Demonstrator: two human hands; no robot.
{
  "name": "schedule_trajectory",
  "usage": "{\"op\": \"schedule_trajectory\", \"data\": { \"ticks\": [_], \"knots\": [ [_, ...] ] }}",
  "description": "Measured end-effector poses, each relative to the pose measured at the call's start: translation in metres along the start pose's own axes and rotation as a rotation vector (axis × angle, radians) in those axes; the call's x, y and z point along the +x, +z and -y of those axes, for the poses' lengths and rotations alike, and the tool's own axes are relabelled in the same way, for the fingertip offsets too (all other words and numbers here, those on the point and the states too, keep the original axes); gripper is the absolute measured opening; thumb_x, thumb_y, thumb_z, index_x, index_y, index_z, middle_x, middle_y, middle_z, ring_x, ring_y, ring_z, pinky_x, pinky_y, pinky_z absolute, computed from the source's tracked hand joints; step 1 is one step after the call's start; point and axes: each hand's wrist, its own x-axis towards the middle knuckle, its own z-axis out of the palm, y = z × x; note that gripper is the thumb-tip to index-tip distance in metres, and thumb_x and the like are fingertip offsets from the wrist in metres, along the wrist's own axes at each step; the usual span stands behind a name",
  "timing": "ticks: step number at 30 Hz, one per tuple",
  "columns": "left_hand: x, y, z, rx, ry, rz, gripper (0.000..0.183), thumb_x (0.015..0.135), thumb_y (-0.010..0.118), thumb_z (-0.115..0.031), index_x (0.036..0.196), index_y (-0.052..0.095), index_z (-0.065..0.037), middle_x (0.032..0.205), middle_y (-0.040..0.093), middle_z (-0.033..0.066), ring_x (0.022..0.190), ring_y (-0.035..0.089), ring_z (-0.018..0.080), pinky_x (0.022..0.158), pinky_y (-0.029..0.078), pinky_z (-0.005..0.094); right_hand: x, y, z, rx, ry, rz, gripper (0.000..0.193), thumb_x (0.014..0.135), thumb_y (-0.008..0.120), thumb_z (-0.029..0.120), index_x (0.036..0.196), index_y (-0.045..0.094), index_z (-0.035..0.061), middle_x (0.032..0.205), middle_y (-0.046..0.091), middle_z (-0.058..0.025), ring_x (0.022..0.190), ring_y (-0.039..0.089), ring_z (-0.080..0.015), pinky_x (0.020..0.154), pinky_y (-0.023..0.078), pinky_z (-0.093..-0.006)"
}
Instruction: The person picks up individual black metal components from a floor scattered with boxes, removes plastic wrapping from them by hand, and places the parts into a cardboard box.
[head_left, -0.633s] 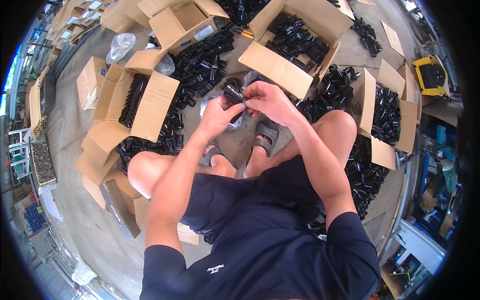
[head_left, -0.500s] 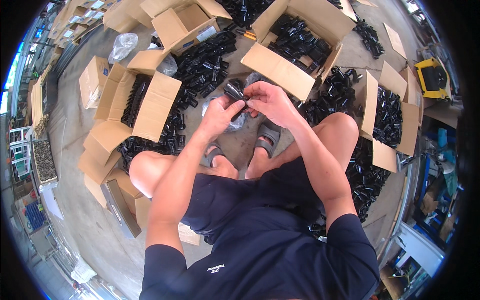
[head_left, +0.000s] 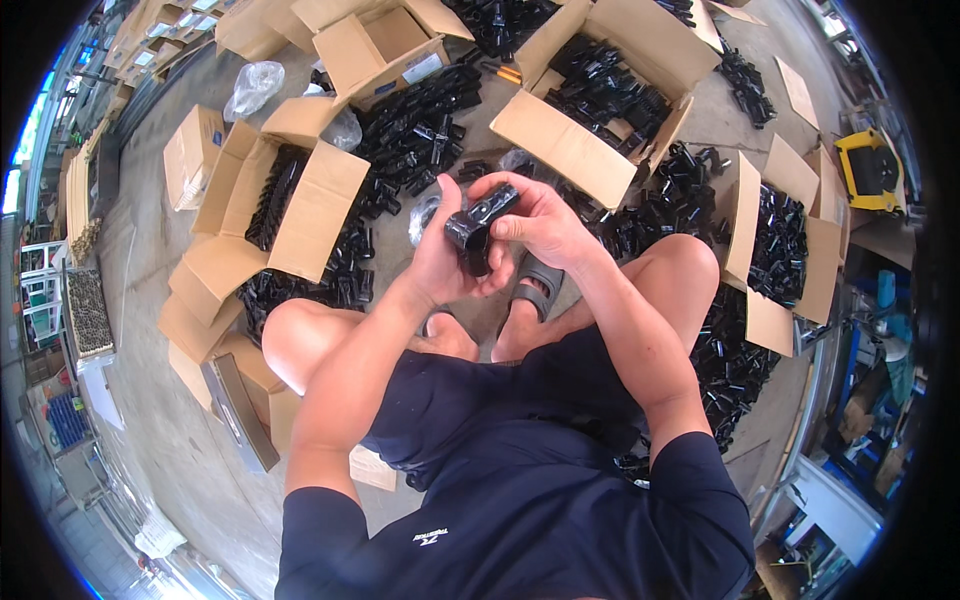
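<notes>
Between my hands, above my feet, is a glossy black branched tube fitting (head_left: 470, 232) with an open round end turned toward me. My right hand (head_left: 545, 222) pinches its upper right arm between thumb and fingers. From the left and below, my left hand (head_left: 440, 258) cradles the fitting, thumb pointing up and fingers curled around the lower arm. Similar black fittings (head_left: 430, 115) lie heaped on the floor just beyond my hands.
Open cardboard boxes of black parts stand at left (head_left: 325, 205), far centre (head_left: 570, 145) and right (head_left: 738, 215). More fittings (head_left: 735, 360) pile beside my right knee. Clear plastic bags (head_left: 255, 88), an orange-handled tool (head_left: 508, 74) and a yellow-framed object (head_left: 868, 170) lie around.
The fitting has been turned so its open end faces me. My left hand has opened its pinch into a cradle below it, and both hands have come slightly nearer.
</notes>
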Motion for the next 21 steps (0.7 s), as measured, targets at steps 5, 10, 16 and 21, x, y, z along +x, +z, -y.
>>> {"op": "schedule_trajectory", "data": {
  "ticks": [5, 10, 16, 21],
  "knots": [
    [0.009, -0.020, -0.002, 0.529, 0.342, -0.321, 0.064, 0.102, 0.042, -0.058, 0.127, 0.060, -0.001, 0.105, 0.071, 0.0091, 0.092, 0.070, 0.0168, 0.071, 0.061, 0.0329, 0.004, -0.008, 0.001, -0.249, -0.053, -0.299, 0.042, 0.089, 0.076, 0.004, 0.126, 0.058, 0.0005, 0.100, 0.069, -0.0042, 0.083, 0.066, -0.0074, 0.071, 0.056, -0.0228],
    [0.012, -0.021, -0.008, 0.613, 0.380, -0.333, 0.037, 0.098, 0.066, -0.015, 0.129, 0.057, 0.004, 0.112, 0.069, 0.0092, 0.095, 0.068, 0.0116, 0.075, 0.063, 0.0276, 0.009, -0.014, -0.006, -0.434, -0.221, -0.416, 0.051, 0.088, 0.077, 0.005, 0.133, 0.054, -0.0016, 0.109, 0.067, -0.0063, 0.094, 0.065, -0.0097, 0.084, 0.055, -0.0252],
    [0.013, -0.023, -0.007, 0.491, 0.380, -0.309, 0.036, 0.098, 0.066, -0.014, 0.129, 0.057, 0.004, 0.113, 0.069, 0.0105, 0.098, 0.069, 0.0144, 0.075, 0.065, 0.0305, 0.008, -0.017, -0.006, -0.474, -0.241, -0.410, 0.055, 0.087, 0.078, 0.004, 0.136, 0.052, -0.0022, 0.113, 0.066, -0.0074, 0.099, 0.065, -0.0105, 0.088, 0.054, -0.0257],
    [0.010, -0.023, -0.009, 0.577, 0.368, -0.294, 0.036, 0.097, 0.067, -0.010, 0.129, 0.057, 0.003, 0.113, 0.069, 0.0106, 0.100, 0.068, 0.0148, 0.079, 0.064, 0.0304, 0.004, -0.012, -0.005, -0.447, -0.227, -0.392, 0.055, 0.088, 0.077, 0.004, 0.136, 0.052, -0.0017, 0.113, 0.066, -0.0065, 0.099, 0.065, -0.0106, 0.088, 0.054, -0.0253]
  ]
}}
